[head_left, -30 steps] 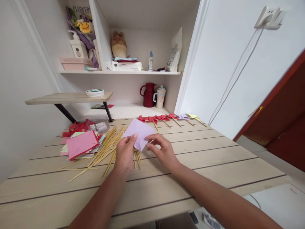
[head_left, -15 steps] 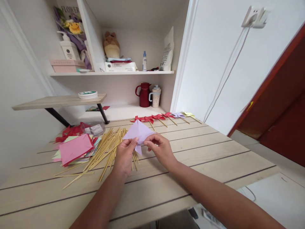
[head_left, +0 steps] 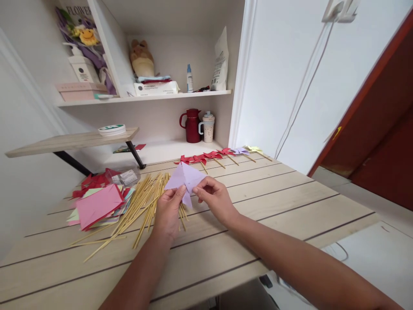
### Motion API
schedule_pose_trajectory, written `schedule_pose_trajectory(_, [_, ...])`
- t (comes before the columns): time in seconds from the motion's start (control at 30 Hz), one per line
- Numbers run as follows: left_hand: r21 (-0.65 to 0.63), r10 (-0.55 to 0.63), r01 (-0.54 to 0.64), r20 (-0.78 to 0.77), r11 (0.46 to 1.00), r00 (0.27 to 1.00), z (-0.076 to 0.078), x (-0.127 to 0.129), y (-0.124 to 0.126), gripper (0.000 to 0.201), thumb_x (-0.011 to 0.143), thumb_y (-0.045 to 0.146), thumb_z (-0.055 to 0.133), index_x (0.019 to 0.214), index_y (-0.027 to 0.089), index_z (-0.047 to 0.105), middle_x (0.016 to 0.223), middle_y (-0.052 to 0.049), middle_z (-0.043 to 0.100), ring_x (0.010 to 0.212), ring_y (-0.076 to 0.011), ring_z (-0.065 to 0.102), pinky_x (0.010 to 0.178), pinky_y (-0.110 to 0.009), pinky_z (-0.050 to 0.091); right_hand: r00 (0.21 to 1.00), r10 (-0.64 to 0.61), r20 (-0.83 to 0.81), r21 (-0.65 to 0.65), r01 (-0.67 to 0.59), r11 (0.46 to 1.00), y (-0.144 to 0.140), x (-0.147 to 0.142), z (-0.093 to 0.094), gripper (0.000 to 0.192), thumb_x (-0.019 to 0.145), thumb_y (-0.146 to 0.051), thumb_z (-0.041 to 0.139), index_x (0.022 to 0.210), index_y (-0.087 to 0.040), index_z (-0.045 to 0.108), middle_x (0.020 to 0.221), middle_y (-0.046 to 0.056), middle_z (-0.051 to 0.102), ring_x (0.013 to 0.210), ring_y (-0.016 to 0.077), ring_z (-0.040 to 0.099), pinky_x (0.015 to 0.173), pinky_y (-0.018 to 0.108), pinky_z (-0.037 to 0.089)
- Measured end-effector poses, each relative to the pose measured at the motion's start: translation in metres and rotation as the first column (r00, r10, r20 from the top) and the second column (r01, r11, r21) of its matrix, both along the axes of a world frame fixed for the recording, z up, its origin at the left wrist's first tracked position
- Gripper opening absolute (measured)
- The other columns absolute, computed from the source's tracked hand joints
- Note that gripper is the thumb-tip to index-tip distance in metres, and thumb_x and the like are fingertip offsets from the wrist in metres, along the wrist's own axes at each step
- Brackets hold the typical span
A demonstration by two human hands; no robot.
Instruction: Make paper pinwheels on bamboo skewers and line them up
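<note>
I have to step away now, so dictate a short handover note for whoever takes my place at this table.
Left hand and right hand both pinch one lilac paper, partly folded and held above the table.
Bamboo sticks lie loose just left of the hands; the stack of coloured paper squares is further left.
Done: a row of finished pinwheels on sticks lies at the table's far edge.
Left: the lilac piece is not yet fully folded and has no stick; many sheets and sticks are unused.
</note>
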State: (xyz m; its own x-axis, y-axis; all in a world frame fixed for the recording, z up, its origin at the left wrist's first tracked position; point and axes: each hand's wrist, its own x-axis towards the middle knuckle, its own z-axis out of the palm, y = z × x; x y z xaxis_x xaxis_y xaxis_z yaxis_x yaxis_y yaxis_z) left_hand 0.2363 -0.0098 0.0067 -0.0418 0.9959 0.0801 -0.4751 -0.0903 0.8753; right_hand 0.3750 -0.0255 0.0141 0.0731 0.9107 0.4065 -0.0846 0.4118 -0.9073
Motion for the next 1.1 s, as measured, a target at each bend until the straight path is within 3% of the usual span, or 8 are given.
schedule_pose_trajectory(0.23, [-0.018,-0.013,0.013,-0.012,1.0,1.0,-0.001,0.001,-0.001,0.034,0.057,0.037,0.091,0.077,0.014,0.074,0.079,-0.005,0.074,0.071,-0.0137,0.065,0.07,-0.026,0.05,1.0,-0.021,0.008,-0.029,0.021,0.999,0.003,0.0,-0.003,0.031,0.076,-0.041,0.076,0.066,-0.022,0.054,0.058,-0.004,0.054,0.053,0.0131,0.049,0.054,0.027,0.036])
schedule_pose_trajectory(0.8, [-0.012,0.036,-0.036,-0.027,0.999,0.999,-0.001,0.003,0.0,0.03,0.058,0.035,0.09,0.075,0.015,0.074,0.078,-0.004,0.074,0.072,-0.0144,0.066,0.072,-0.027,0.051,0.997,-0.043,0.064,0.025,0.041,0.999,0.004,-0.002,-0.008,0.028,0.078,-0.038,0.075,0.066,-0.022,0.055,0.063,-0.003,0.054,0.056,0.0135,0.048,0.055,0.029,0.036])
schedule_pose_trajectory(0.93, [0.004,0.076,-0.076,-0.022,0.997,0.997,-0.001,-0.001,0.002,0.031,0.058,0.035,0.09,0.077,0.015,0.075,0.081,-0.005,0.076,0.077,-0.0149,0.067,0.076,-0.027,0.051,0.971,-0.178,0.159,0.13,0.158,0.979,0.0,0.002,-0.003,0.015,0.08,-0.037,0.074,0.084,-0.023,0.068,0.073,-0.001,0.054,0.063,0.0152,0.047,0.06,0.03,0.039])
schedule_pose_trajectory(1.1, [0.052,0.162,-0.156,-0.148,0.986,0.976,0.0,-0.007,0.005,0.028,0.06,0.036,0.088,0.075,0.016,0.076,0.079,-0.005,0.075,0.073,-0.0154,0.065,0.071,-0.026,0.049,0.944,-0.305,0.124,0.225,0.272,0.935,-0.001,0.019,0.009,0.036,0.086,-0.041,0.068,0.12,-0.03,0.066,0.099,0.004,0.058,0.086,0.0202,0.054,0.08,0.035,0.046])
